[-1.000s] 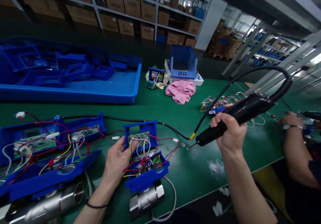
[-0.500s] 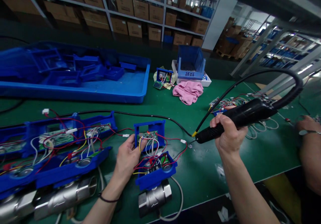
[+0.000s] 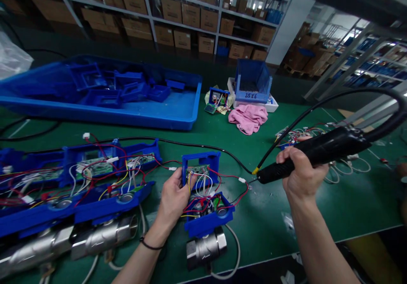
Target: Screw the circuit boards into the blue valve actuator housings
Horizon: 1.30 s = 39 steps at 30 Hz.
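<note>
My left hand [image 3: 174,195] is closed on the left side of a blue plastic housing frame [image 3: 201,154], which stands upright with a green circuit board [image 3: 197,171] inside. Red, white and yellow wires run from the board to a lower blue housing [image 3: 210,222], mounted on a metal valve body [image 3: 206,249]. My right hand [image 3: 303,171] grips a black electric screwdriver [image 3: 330,146], tilted down to the left. Its bit points at a small cluster of screws [image 3: 250,187] on the green table, beside a white wire connector [image 3: 242,180]; whether it touches a screw, I cannot tell.
More blue housings [image 3: 92,152] with wired boards and metal valves [image 3: 104,235] line the left. Behind them lies a large blue tray [image 3: 152,121] of plastic frames. A pink cloth [image 3: 248,118], a blue bin [image 3: 252,82] and a wire bundle [image 3: 318,129] sit further back.
The whole view has shifted, so everything appears further right. A red light on the circuit board no longer shows. The other person's arm at the right has mostly left the view. Both my hands keep their grips.
</note>
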{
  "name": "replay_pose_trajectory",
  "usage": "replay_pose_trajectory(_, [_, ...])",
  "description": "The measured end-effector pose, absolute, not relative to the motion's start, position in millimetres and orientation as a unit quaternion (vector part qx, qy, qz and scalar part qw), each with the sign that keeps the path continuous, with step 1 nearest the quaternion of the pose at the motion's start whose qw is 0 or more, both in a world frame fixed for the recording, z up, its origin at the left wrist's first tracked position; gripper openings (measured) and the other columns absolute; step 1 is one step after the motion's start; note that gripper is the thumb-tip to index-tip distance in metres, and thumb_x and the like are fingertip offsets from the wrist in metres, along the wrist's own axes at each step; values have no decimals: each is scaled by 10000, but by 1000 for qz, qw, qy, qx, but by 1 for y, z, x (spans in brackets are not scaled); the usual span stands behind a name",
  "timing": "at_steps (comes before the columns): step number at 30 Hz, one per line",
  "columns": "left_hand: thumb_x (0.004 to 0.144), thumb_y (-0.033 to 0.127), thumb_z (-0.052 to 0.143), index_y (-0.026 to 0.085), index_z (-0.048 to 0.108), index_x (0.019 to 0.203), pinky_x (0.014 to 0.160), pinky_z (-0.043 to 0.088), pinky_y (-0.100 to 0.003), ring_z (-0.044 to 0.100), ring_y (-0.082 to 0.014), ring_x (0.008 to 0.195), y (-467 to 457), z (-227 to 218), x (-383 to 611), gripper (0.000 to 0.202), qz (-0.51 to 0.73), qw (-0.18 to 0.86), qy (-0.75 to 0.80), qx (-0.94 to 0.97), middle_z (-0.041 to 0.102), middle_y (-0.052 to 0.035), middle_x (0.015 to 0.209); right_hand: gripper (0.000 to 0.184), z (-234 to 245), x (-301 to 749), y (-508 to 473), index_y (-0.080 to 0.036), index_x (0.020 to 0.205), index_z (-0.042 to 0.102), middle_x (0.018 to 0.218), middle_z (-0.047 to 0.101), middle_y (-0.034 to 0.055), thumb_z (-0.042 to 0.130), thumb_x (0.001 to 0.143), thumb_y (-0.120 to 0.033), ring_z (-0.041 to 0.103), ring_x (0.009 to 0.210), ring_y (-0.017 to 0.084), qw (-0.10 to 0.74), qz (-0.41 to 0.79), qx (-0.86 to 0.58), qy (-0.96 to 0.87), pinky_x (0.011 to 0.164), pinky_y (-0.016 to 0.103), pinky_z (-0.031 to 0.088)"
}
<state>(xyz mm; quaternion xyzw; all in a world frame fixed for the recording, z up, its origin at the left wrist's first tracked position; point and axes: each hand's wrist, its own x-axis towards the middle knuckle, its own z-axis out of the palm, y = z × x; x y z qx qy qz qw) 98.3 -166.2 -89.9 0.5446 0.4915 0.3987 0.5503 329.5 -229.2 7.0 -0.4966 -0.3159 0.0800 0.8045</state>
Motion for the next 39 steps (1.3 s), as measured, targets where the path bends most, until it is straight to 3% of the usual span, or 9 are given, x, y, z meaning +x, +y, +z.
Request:
replay_pose_trajectory(11, [708, 413, 644, 171, 620, 920, 726, 474, -264, 590, -174, 727, -168, -91, 97, 323, 408, 518, 483, 576, 647, -3, 756, 201, 13, 335, -229, -186, 840, 532, 515, 501, -71, 616, 662, -143, 472, 425, 98, 817, 90, -484, -299, 426, 242, 403])
replay_pose_trajectory(18, [727, 387, 627, 168, 635, 919, 674, 473, -246, 576, -161, 648, -169, -95, 95, 291, 398, 494, 488, 600, 626, 13, 669, 192, 28, 337, -222, -203, 853, 529, 541, 454, -67, 567, 669, -166, 439, 475, 80, 857, 122, -452, -218, 469, 210, 409])
replay_pose_trajectory(22, [772, 329, 584, 154, 655, 1013, 638, 481, -240, 598, -162, 631, -174, -90, 91, 306, 374, 472, 457, 654, 654, 2, 674, 188, 36, 336, -211, -208, 837, 519, 561, 429, -64, 558, 660, -157, 414, 493, 71, 891, 93, -401, -191, 476, 189, 403])
replay_pose_trajectory(26, [773, 239, 573, 135, 652, 1123, 767, 521, -278, 670, -206, 805, -178, -81, 89, 373, 379, 426, 419, 707, 728, -65, 918, 163, 44, 329, -196, -214, 827, 514, 571, 421, -61, 549, 676, -161, 395, 506, 69, 908, 133, -359, -170, 475, 176, 395])
replay_pose_trajectory(29, [754, 134, 554, 139, 620, 1188, 982, 463, -319, 623, -228, 1084, -178, -81, 89, 439, 403, 397, 377, 733, 657, -99, 1197, 148, 47, 318, -185, -214, 809, 517, 570, 403, -58, 548, 672, -170, 381, 502, 74, 911, 172, -342, -155, 459, 179, 396])
replay_pose_trajectory(31, [747, 72, 520, 146, 605, 1206, 1039, 429, -330, 566, -216, 1182, -178, -83, 88, 472, 416, 383, 349, 747, 587, -104, 1301, 144, 48, 309, -180, -209, 802, 528, 570, 398, -55, 552, 664, -177, 374, 498, 76, 910, 195, -335, -147, 448, 182, 398])
replay_pose_trajectory(39, [717, -27, 480, 146, 564, 1247, 1065, 422, -349, 506, -198, 1250, -178, -89, 88, 564, 442, 342, 314, 768, 525, -126, 1364, 148, 46, 277, -173, -196, 838, 519, 552, 412, -56, 540, 696, -160, 390, 488, 60, 892, 244, -340, -169, 471, 163, 387])
